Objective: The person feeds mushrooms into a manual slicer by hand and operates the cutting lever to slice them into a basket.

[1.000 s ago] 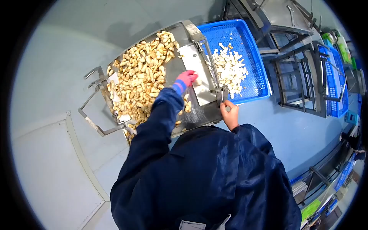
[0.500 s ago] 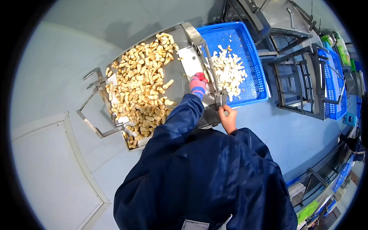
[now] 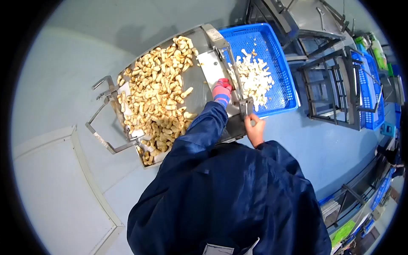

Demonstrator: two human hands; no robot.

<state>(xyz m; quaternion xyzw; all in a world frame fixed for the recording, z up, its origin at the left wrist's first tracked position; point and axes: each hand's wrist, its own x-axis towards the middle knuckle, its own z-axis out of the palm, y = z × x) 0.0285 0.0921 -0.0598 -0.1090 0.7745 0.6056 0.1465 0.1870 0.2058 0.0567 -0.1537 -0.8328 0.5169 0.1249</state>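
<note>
The right hand [image 3: 256,132] is curled round a handle [image 3: 253,123] at the bench's [image 3: 195,91] near right corner, its round end facing the camera. A metal bar [image 3: 235,70] runs lengthwise from the far edge towards that hand, between a blue basket [image 3: 285,59] of pale pieces [image 3: 255,78] and the gloved left hand [image 3: 222,90], bunched over a white board [image 3: 207,63]; whether it pinches anything, I cannot tell. Brownish nuts [image 3: 157,85] heap leftward.
</note>
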